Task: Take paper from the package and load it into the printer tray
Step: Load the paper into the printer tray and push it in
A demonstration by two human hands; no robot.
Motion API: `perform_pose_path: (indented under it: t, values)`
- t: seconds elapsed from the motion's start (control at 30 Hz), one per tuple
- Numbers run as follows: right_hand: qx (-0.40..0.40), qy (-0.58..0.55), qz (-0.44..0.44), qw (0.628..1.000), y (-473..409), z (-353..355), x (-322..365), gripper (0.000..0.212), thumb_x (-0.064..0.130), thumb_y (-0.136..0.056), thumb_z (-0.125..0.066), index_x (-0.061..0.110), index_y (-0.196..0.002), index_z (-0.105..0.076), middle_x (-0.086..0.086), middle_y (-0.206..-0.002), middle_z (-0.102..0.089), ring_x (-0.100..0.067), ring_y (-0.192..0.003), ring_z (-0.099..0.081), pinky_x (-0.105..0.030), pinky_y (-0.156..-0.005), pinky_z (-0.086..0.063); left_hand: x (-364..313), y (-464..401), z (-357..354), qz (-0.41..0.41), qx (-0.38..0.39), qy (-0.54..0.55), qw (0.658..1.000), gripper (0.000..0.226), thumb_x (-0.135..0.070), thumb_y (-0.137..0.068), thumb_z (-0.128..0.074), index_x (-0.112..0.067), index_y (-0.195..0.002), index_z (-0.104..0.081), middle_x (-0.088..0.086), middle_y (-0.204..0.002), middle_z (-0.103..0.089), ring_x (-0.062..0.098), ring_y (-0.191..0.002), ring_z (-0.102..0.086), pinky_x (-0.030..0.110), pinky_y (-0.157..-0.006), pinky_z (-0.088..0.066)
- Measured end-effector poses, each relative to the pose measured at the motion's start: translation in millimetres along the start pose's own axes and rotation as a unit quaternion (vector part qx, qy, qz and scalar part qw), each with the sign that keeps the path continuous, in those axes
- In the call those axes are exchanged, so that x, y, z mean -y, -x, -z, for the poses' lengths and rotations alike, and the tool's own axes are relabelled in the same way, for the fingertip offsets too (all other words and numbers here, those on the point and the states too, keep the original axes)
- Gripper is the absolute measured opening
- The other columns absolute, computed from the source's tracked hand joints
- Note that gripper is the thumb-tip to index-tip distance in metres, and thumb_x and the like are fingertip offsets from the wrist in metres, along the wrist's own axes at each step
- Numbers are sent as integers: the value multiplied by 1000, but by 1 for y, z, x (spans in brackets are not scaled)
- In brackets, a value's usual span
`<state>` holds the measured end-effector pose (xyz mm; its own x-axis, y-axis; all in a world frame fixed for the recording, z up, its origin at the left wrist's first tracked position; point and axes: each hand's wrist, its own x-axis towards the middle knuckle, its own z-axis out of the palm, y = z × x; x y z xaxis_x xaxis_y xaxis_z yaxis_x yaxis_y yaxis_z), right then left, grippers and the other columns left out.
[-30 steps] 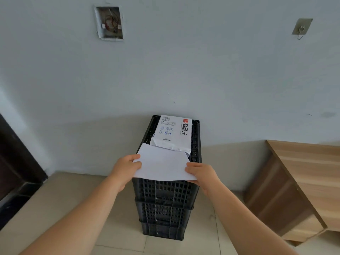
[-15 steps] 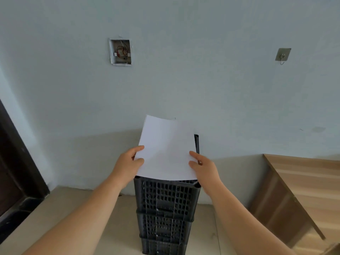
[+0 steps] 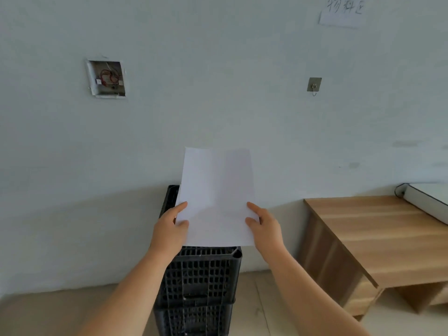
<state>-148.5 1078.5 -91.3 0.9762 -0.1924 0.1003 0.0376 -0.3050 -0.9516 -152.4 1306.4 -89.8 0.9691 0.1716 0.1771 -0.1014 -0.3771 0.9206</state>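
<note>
Lifting higher than half a second ago: paper [image 3: 218, 197] now standing nearly upright between both hands, hiding more of what lies behind it, with the view swinging right and bringing in more of the wooden desk [image 3: 378, 238]. Holding the sheet at its lower left edge with the left hand [image 3: 169, 229], thumb lying across the front face and fingers curling behind, closing lightly on the paper. Gripping the lower right edge with the right hand [image 3: 265, 226] in the same way, thumb pressing on the front, remaining fingers tucking behind the sheet out of sight. Keeping the paper's bottom edge just above the rim of the black crates [image 3: 198, 277], stacking directly below and behind the hands; not possible to tell whether sheet and rim are touching. Not showing the package at all, it being somewhere behind the raised sheet if still there. Sitting well to the right of the right hand: the wooden desk, carrying a pale, dark-edged device [image 3: 426, 200] at its far right end, only partly in frame and too cropped to identify. Hanging on the wall above the hands: an open wiring box [image 3: 106, 78] up to the left, a small hook [image 3: 314, 85] up to the right, and a handwritten paper sign [image 3: 341, 10] higher still.
</note>
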Motion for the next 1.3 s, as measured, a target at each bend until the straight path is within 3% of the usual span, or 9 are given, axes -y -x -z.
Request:
perform_pose_path:
  t: [0.03, 0.1, 0.17, 0.27, 0.6, 0.67, 0.8, 1.07, 1.3]
  values:
    - [-7, 1, 5, 1000, 1, 1, -1, 40, 10, -97, -51, 26, -133, -56, 8, -124, -54, -12, -111, -54, -13, -86, -44, 1, -1, -4, 0, 7, 11, 1000, 50, -7, -92, -48, -29, -138, -47, -4, -142, -45, -4, -105, -55, 6, -71, -44]
    - [-25, 3, 6, 1000, 1, 3, -4, 40, 8, -97, -50, 26, -132, -57, 9, -126, -53, -8, -104, -55, -1, -72, -41, 1, -3, -11, -2, 19, 23, 1000, 50, -8, -92, -51, -25, -139, -46, 1, -144, -46, 16, -122, -52, 24, -96, -46]
    - [-39, -7, 1, 999, 0, 7, -10, 40, 8, -97, -50, 26, -131, -59, 8, -132, -53, -10, -110, -55, -3, -81, -42, 0, -2, -16, -2, 33, 34, 999, 52, -12, -90, -60, -22, -139, -46, -3, -146, -43, 13, -132, -40, 30, -110, -31]
    - [-48, -17, -2, 999, -3, 16, -16, 40, 8, -96, -52, 28, -129, -61, 5, -138, -53, -15, -124, -51, -25, -105, -41, -5, -1, -23, -7, 56, 37, 998, 59, -18, -85, -68, -20, -140, -45, -9, -141, -42, 2, -121, -36, 22, -105, -27]
    - [-77, -73, 16, 994, -23, 113, -28, 39, 9, -95, -55, 26, -130, -59, 10, -133, -55, -13, -121, -53, -32, -108, -42, -67, -1, -104, -55, 56, 0, 997, 56, -18, -86, -68, -22, -137, -47, -7, -140, -43, 10, -121, -42, 14, -91, -41]
    - [-89, -77, 14, 993, -29, 148, -33, 39, 11, -95, -55, 27, -130, -59, 10, -131, -55, -17, -118, -57, -36, -104, -47, -86, 3, -134, -69, 53, -4, 996, 56, -19, -85, -69, -24, -137, -48, -7, -142, -42, 12, -128, -39, 24, -104, -36]
    - [-110, -84, 18, 990, -37, 219, -52, 40, 12, -94, -57, 26, -131, -58, 6, -131, -57, -14, -116, -56, -30, -99, -48, -122, 12, -201, -102, 69, 4, 992, 56, -16, -86, -68, -23, -137, -48, -6, -145, -41, 8, -130, -36, 23, -106, -25]
    - [-172, -71, -2, 983, -45, 350, -96, 47, 15, -89, -67, 23, -134, -56, 3, -133, -55, -19, -119, -54, -39, -105, -46, -168, 24, -335, -130, 131, 15, 983, 55, -15, -86, -67, -21, -137, -48, -6, -144, -42, 4, -126, -37, 20, -105, -26]
    - [-248, -29, -38, 968, -61, 446, -145, 46, 18, -92, -63, 24, -136, -53, 10, -121, -54, -10, -101, -55, -21, -81, -48, -193, 16, -457, -159, 190, 6, 969, 54, -16, -84, -69, -19, -135, -51, -5, -143, -46, 11, -131, -41, 21, -106, -29]
